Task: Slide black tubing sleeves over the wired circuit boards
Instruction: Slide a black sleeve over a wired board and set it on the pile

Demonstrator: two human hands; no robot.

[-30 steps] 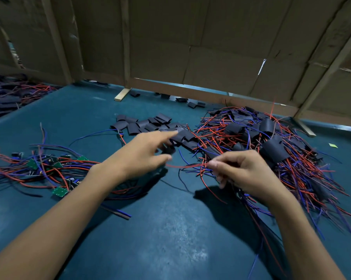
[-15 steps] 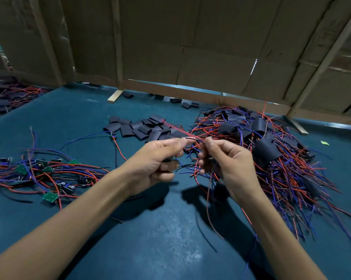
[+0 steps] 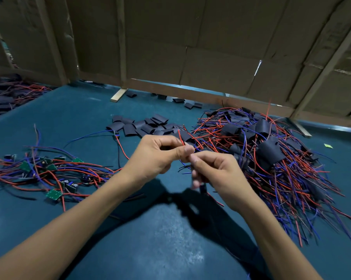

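1. Both hands meet above the teal desk (image 3: 49,122), fingertips touching.
2. Left hand (image 3: 158,154) pinches a red wire (image 3: 181,139) between thumb and forefinger.
3. Right hand (image 3: 217,174) is curled round something dark, probably a black sleeve (blurred, can't confirm).
4. Loose black sleeves (image 3: 142,126) lie behind the hands.
5. Bare green boards with wires (image 3: 49,174) sit at left.
6. Sleeved, wired pile (image 3: 271,154) sits at right, beside the right hand.
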